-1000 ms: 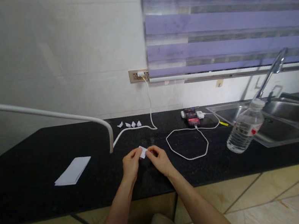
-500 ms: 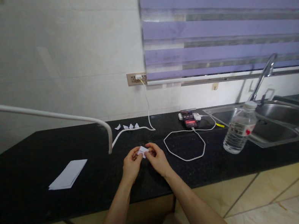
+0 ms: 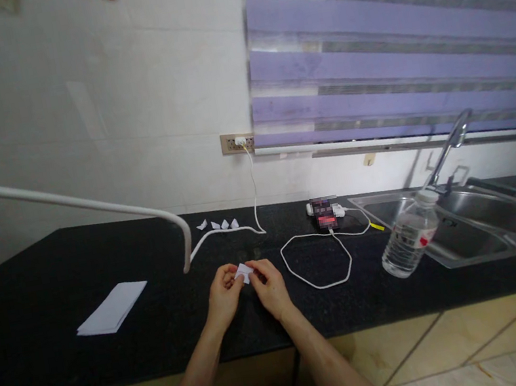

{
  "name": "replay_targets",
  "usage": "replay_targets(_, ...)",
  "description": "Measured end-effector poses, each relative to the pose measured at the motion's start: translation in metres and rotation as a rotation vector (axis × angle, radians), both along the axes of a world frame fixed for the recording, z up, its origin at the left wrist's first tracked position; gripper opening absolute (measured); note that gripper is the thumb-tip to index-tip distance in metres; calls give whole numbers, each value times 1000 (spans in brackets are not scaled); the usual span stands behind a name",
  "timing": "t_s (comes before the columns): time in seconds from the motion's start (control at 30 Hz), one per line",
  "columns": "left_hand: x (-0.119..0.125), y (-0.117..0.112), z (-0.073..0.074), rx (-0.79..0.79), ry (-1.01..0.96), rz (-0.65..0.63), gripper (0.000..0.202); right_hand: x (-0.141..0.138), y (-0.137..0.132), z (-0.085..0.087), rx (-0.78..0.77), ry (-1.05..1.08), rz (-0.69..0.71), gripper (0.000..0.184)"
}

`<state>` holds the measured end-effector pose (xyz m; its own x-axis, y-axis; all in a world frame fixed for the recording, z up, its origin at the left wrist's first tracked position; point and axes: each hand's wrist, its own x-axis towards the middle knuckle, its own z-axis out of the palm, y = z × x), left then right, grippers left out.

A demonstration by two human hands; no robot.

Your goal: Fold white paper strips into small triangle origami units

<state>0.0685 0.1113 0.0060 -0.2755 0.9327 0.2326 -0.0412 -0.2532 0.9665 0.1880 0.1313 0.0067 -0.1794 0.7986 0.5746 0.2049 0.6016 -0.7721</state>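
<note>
A small white piece of paper (image 3: 243, 272) is pinched between both hands just above the black counter (image 3: 34, 312). My left hand (image 3: 222, 296) grips its left side with fingers closed. Closed fingertips of my right hand (image 3: 267, 288) hold its right side. Several small folded white paper pieces (image 3: 221, 224) lie in a row near the wall behind my hands. A stack of white paper sheets (image 3: 111, 308) rests flat on the counter to the left.
A white charging cable (image 3: 317, 262) loops on the counter right of my hands, running to a phone (image 3: 325, 213) and a wall socket (image 3: 236, 142). A clear plastic water bottle (image 3: 408, 235) leans at the steel sink's (image 3: 493, 224) edge. A white tube (image 3: 65, 204) arches from the left.
Both hands stay closed on the small paper, and my fingers have shifted a little on it. The camera view has drifted slightly.
</note>
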Motion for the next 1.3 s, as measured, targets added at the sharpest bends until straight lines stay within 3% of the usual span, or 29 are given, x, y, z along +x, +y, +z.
replay_targets(0.33,0,-1,9,-10,12,26,26,-2,1,0,48,-47,-50,31)
replay_targets(0.63,-9,26,6,-10,20,-5,27,-8,24,3,94,-103,-50,29)
replay_targets(1.07,-9,23,9,-57,38,-91,24,-2,26,-2,-56,-1,-6,16)
replay_targets(1.3,-10,25,3,-29,73,-96,21,-1,25,2,-84,18,23,16)
